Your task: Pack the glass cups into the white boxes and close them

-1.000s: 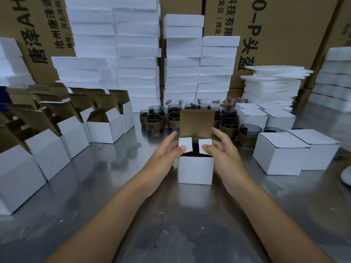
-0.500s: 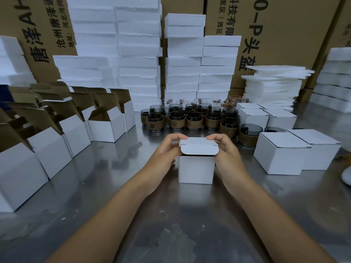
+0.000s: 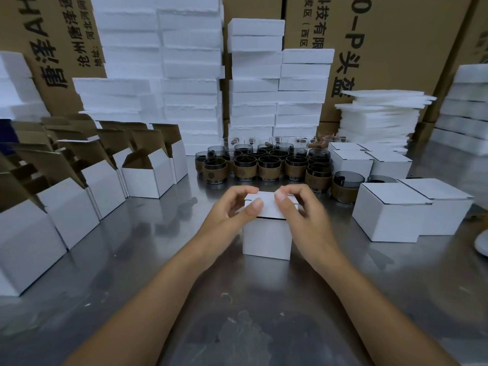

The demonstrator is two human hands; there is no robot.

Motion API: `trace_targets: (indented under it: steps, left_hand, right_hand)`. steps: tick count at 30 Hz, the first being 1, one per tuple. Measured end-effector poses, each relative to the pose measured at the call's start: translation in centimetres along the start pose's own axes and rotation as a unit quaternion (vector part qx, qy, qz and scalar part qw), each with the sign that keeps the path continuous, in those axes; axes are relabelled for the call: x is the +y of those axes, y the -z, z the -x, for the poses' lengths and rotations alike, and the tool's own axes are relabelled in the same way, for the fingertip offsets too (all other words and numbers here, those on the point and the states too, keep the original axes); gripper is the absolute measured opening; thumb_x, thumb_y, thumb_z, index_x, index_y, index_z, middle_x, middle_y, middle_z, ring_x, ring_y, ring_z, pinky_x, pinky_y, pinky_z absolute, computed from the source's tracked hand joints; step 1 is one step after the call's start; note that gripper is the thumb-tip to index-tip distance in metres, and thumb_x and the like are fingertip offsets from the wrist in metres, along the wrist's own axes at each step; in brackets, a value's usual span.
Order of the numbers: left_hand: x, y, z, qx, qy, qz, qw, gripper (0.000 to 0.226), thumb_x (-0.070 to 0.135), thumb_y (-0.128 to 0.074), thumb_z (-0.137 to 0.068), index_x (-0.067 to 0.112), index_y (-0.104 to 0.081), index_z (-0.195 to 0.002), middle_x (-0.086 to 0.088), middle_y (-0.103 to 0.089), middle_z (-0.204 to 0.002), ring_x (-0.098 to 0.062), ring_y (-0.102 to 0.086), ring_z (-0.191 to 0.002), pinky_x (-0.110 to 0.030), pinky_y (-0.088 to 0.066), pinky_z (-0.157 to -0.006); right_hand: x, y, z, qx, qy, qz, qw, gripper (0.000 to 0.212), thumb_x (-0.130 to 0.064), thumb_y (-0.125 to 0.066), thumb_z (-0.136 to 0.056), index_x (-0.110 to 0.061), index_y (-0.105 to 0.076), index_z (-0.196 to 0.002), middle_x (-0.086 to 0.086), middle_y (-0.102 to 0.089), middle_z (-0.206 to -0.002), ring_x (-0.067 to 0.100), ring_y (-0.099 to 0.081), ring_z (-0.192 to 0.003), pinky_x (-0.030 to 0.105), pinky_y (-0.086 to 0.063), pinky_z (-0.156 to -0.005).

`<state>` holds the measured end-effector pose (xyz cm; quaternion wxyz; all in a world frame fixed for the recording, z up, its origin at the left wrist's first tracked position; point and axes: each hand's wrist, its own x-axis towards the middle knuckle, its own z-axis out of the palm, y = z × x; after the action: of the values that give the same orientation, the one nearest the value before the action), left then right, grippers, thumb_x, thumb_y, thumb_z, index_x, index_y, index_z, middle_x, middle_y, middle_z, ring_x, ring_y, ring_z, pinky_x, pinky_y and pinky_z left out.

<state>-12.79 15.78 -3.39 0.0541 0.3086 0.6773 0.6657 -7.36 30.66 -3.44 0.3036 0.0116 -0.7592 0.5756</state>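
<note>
A small white box (image 3: 266,239) stands on the steel table (image 3: 163,260) in front of me. Its lid is folded down over the top, with a thin dark gap left at the front edge. My left hand (image 3: 232,210) pinches the lid's left side, thumb on top. My right hand (image 3: 298,207) pinches the right side the same way. Whatever is inside the box is hidden. Behind it stands a cluster of dark glass cups (image 3: 266,165) with brown sleeves.
Rows of open white boxes (image 3: 148,175) with brown flaps up fill the left side. Closed white boxes (image 3: 390,212) sit at the right. Stacks of white foam blocks (image 3: 253,83) and big cardboard cartons (image 3: 383,48) line the back. A white object (image 3: 482,243) pokes in at the right edge.
The brown lid stood upright with the side flaps folded in; it then came down over the box. My fingers now press it nearly flat on top.
</note>
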Motion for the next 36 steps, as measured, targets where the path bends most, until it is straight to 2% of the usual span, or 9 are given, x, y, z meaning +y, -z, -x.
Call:
trace_targets:
  steps: [8,11,13,15,21,23,26,32,36]
  left_hand:
    - [0.1,-0.3,0.0,0.032,-0.015,0.018,0.999,0.048,0.055,-0.065,-0.062,0.030,-0.062,-0.102,0.010,-0.066,-0.103,-0.002,-0.063,-0.095,-0.013,-0.048,-0.066]
    - [-0.2,0.1,-0.1,0.027,-0.008,0.019,0.999,0.047,0.055,-0.067,-0.061,0.033,-0.063,-0.103,0.010,-0.065,-0.109,-0.001,-0.061,-0.099,-0.011,-0.047,-0.066]
    - [-0.4,0.5,-0.2,0.015,0.005,0.026,1.000,0.047,0.053,-0.071,-0.063,0.034,-0.064,-0.105,0.011,-0.063,-0.115,-0.003,-0.058,-0.108,-0.015,-0.047,-0.079]
    - [-0.8,0.8,-0.4,-0.002,0.023,0.046,0.999,0.044,0.049,-0.076,-0.067,0.035,-0.064,-0.107,0.013,-0.063,-0.117,-0.006,-0.057,-0.114,-0.024,-0.047,-0.092]
    - [-0.9,0.7,-0.7,0.001,0.051,0.065,0.997,0.024,0.047,-0.063,-0.076,0.040,-0.067,-0.099,0.021,-0.067,-0.098,0.005,-0.062,-0.091,-0.008,-0.045,-0.068]
    - [-1.0,0.7,-0.8,0.005,0.058,0.069,0.996,0.025,0.042,-0.062,-0.075,0.040,-0.067,-0.099,0.022,-0.067,-0.098,0.007,-0.061,-0.090,-0.007,-0.045,-0.066]
    - [-1.3,0.8,-1.0,0.010,0.059,0.072,0.996,0.035,0.036,-0.063,-0.071,0.044,-0.063,-0.105,0.023,-0.063,-0.107,0.003,-0.059,-0.100,-0.010,-0.048,-0.068]
    - [-1.1,0.8,-0.9,0.014,0.039,0.072,0.997,0.045,0.021,-0.067,-0.083,0.042,-0.053,-0.119,0.025,-0.058,-0.118,0.006,-0.053,-0.113,-0.011,-0.048,-0.074]
    - [-0.6,0.5,-0.5,0.031,0.019,0.017,0.999,0.048,0.031,-0.065,-0.084,0.041,-0.044,-0.126,0.032,-0.047,-0.117,0.028,-0.048,-0.094,0.002,-0.042,-0.070]
  right_hand:
    - [-0.2,0.1,0.0,0.003,0.010,0.000,1.000,0.040,-0.066,-0.053,-0.066,-0.031,-0.057,-0.084,-0.015,-0.062,-0.089,0.003,-0.059,-0.083,0.025,-0.048,-0.067]
    - [0.1,0.1,0.0,-0.014,0.001,0.001,1.000,0.046,-0.066,-0.055,-0.065,-0.028,-0.057,-0.091,-0.016,-0.061,-0.097,0.000,-0.059,-0.090,0.026,-0.050,-0.074]
    - [0.1,0.1,0.0,-0.023,-0.002,0.013,1.000,0.048,-0.066,-0.055,-0.064,-0.028,-0.056,-0.094,-0.019,-0.058,-0.109,0.000,-0.056,-0.103,0.026,-0.048,-0.084]
    - [0.2,0.1,0.1,-0.030,-0.006,0.018,0.999,0.044,-0.064,-0.056,-0.065,-0.031,-0.056,-0.095,-0.021,-0.054,-0.117,0.002,-0.052,-0.113,0.028,-0.045,-0.092]
    - [0.5,0.2,-0.2,-0.045,-0.032,-0.013,0.998,0.012,-0.038,-0.052,-0.091,-0.029,-0.060,-0.089,-0.016,-0.052,-0.127,-0.005,-0.047,-0.117,0.020,-0.037,-0.092]
    - [0.6,0.2,-0.4,-0.049,-0.041,-0.037,0.997,0.019,-0.028,-0.046,-0.097,-0.029,-0.063,-0.087,-0.017,-0.053,-0.125,-0.012,-0.046,-0.111,0.013,-0.034,-0.090]
    - [0.8,0.2,-0.4,-0.051,-0.026,-0.018,0.998,0.025,-0.012,-0.047,-0.095,-0.032,-0.062,-0.089,-0.014,-0.049,-0.129,-0.005,-0.045,-0.116,0.004,-0.033,-0.083]
    - [0.9,0.0,-0.4,-0.027,-0.023,0.008,0.999,0.023,-0.013,-0.049,-0.095,-0.034,-0.058,-0.097,-0.006,-0.051,-0.130,0.005,-0.048,-0.119,0.025,-0.040,-0.096]
    - [0.9,0.1,0.0,0.043,0.023,0.095,0.994,0.008,-0.028,-0.054,-0.092,-0.035,-0.057,-0.090,-0.016,-0.052,-0.107,-0.011,-0.050,-0.096,0.016,-0.039,-0.077]
